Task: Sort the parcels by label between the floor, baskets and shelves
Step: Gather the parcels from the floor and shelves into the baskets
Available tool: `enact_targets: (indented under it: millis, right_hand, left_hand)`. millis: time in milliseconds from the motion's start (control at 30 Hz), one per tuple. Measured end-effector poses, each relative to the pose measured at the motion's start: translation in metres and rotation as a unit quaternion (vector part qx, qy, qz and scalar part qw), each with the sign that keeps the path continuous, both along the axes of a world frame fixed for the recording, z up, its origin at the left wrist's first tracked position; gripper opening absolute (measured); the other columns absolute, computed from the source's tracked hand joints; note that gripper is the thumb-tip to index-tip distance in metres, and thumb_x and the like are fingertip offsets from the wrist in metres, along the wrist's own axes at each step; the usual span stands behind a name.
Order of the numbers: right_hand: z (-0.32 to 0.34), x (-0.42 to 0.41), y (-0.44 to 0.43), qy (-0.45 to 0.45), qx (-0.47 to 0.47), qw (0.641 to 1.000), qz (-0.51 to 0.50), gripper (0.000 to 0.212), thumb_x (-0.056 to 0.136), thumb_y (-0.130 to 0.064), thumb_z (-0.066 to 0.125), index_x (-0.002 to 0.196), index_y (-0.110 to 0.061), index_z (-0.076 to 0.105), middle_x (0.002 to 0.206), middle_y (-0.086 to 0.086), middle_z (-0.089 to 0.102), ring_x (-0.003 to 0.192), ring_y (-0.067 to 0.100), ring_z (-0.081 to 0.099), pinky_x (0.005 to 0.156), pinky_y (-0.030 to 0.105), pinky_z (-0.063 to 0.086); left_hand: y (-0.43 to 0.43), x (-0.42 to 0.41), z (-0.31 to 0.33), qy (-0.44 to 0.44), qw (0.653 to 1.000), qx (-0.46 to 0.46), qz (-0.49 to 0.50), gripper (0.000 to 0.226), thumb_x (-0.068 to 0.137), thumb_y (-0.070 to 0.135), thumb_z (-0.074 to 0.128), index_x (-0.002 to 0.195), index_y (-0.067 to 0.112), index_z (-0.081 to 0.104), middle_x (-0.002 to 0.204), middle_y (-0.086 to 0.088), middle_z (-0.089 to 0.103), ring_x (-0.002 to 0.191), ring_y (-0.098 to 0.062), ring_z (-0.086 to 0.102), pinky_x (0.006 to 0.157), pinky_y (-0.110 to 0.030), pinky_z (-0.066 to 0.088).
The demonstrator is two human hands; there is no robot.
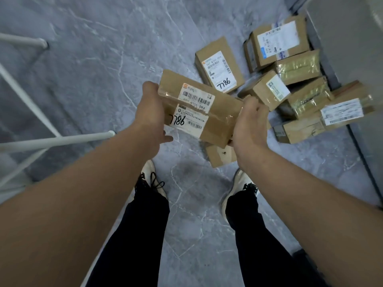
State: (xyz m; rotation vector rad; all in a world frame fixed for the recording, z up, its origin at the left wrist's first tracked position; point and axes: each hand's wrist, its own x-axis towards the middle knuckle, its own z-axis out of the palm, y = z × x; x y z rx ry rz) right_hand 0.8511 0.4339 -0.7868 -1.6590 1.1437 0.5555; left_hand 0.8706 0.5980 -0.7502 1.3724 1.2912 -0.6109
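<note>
A brown cardboard parcel (pixel 215 114) with two white labels, one handwritten "7786", is held above the floor between both hands. My left hand (pixel 150 112) grips its left end, thumb underneath. My right hand (pixel 248 123) grips its right end, fingers curled over the edge. On the floor behind it lies a second parcel (pixel 219 65) also marked "7786". A small parcel (pixel 219 155) lies below the held one, partly hidden.
A pile of several cardboard parcels (pixel 300 83) lies on the grey marble floor (pixel 103 48) at the right, against a grey wall or cabinet (pixel 352 38). White metal frame legs (pixel 56 141) stand at the left. My feet (pixel 151 179) are below the hands.
</note>
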Motion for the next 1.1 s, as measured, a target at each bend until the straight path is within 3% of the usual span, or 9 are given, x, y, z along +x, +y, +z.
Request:
enact_targets:
  millis: [100, 200, 267, 367, 467, 600, 667, 833, 1100]
  right_hand:
    - [0.034, 0.0, -0.001, -0.023, 0.006, 1.0, 0.02, 0.067, 0.081, -0.072, 0.029, 0.144, -0.056, 0.048, 0.134, -0.009, 0.065, 0.133, 0.032, 0.057, 0.111, 0.064, 0.049]
    - [0.069, -0.001, -0.004, -0.016, 0.002, 0.999, 0.04, 0.046, 0.081, -0.071, 0.029, 0.094, -0.046, 0.066, 0.108, -0.007, 0.07, 0.115, 0.029, 0.066, 0.102, 0.06, 0.057]
    - [0.093, -0.004, -0.005, -0.007, 0.004, 1.0, 0.026, 0.049, 0.078, -0.074, 0.028, 0.087, -0.042, 0.064, 0.109, -0.004, 0.069, 0.117, 0.031, 0.065, 0.101, 0.06, 0.057]
    - [0.129, -0.006, -0.009, 0.005, 0.017, 1.0, 0.014, 0.062, 0.071, -0.081, 0.028, 0.094, -0.037, 0.066, 0.112, -0.001, 0.071, 0.113, 0.032, 0.068, 0.099, 0.06, 0.058]
    - [0.165, -0.007, -0.012, -0.006, 0.033, 0.999, 0.033, 0.071, 0.079, -0.08, 0.026, 0.11, -0.032, 0.068, 0.112, -0.002, 0.072, 0.109, 0.027, 0.068, 0.098, 0.052, 0.055]
    - [0.207, -0.004, -0.016, -0.056, 0.038, 0.996, 0.065, 0.047, 0.107, -0.063, 0.03, 0.134, -0.035, 0.056, 0.109, -0.019, 0.06, 0.113, 0.02, 0.056, 0.095, 0.046, 0.04]
    - [0.233, -0.002, -0.018, -0.073, 0.05, 0.993, 0.077, 0.054, 0.102, -0.068, 0.028, 0.139, -0.043, 0.057, 0.116, -0.02, 0.064, 0.117, 0.019, 0.057, 0.099, 0.046, 0.041]
    - [0.304, 0.011, -0.029, -0.096, 0.084, 0.989, 0.068, 0.092, 0.075, -0.091, 0.03, 0.142, -0.034, 0.057, 0.13, -0.003, 0.071, 0.121, 0.028, 0.066, 0.108, 0.055, 0.049]
    - [0.472, 0.027, -0.059, -0.183, 0.033, 0.977, 0.106, 0.1, 0.083, -0.088, 0.034, 0.142, -0.011, 0.055, 0.127, 0.005, 0.07, 0.114, 0.031, 0.066, 0.095, 0.049, 0.051]
  left_hand:
    - [-0.004, 0.011, 0.038, -0.023, 1.0, -0.017, 0.0, 0.04, 0.102, 0.049, 0.032, 0.079, 0.029, 0.058, 0.052, 0.007, 0.068, 0.095, -0.034, 0.071, 0.098, -0.056, 0.052]
    - [-0.009, 0.023, 0.074, -0.051, 0.998, -0.024, -0.011, 0.036, 0.101, 0.048, 0.034, 0.085, 0.026, 0.058, 0.055, 0.004, 0.068, 0.086, -0.032, 0.075, 0.092, -0.057, 0.056]
    - [-0.013, 0.03, 0.098, -0.069, 0.997, -0.027, -0.022, 0.039, 0.101, 0.05, 0.034, 0.098, 0.025, 0.064, 0.058, 0.004, 0.069, 0.074, -0.029, 0.073, 0.086, -0.058, 0.059]
    - [-0.021, 0.038, 0.136, -0.09, 0.995, -0.034, -0.033, 0.046, 0.099, 0.056, 0.035, 0.114, 0.026, 0.067, 0.073, 0.002, 0.071, 0.075, -0.03, 0.072, 0.086, -0.058, 0.058]
    - [-0.03, 0.043, 0.175, -0.114, 0.991, -0.035, -0.062, 0.041, 0.1, 0.058, 0.033, 0.097, 0.033, 0.067, 0.065, 0.004, 0.073, 0.083, -0.031, 0.074, 0.091, -0.052, 0.057]
    - [-0.042, 0.045, 0.227, -0.144, 0.986, -0.027, -0.079, 0.043, 0.101, 0.059, 0.033, 0.1, 0.026, 0.06, 0.073, 0.002, 0.075, 0.087, -0.021, 0.071, 0.08, -0.041, 0.055]
    - [-0.047, 0.043, 0.252, -0.157, 0.983, -0.034, -0.094, 0.053, 0.1, 0.06, 0.032, 0.109, 0.018, 0.063, 0.088, 0.001, 0.074, 0.084, -0.015, 0.069, 0.077, -0.037, 0.053]
    - [-0.06, 0.033, 0.32, -0.184, 0.972, -0.041, -0.141, 0.058, 0.1, 0.06, 0.029, 0.093, 0.019, 0.07, 0.065, 0.01, 0.073, 0.074, -0.015, 0.066, 0.073, -0.035, 0.051]
    - [-0.077, 0.028, 0.48, -0.271, 0.945, -0.041, -0.176, 0.057, 0.1, 0.059, 0.032, 0.118, 0.02, 0.068, 0.095, 0.01, 0.074, 0.098, -0.019, 0.066, 0.093, -0.046, 0.05]
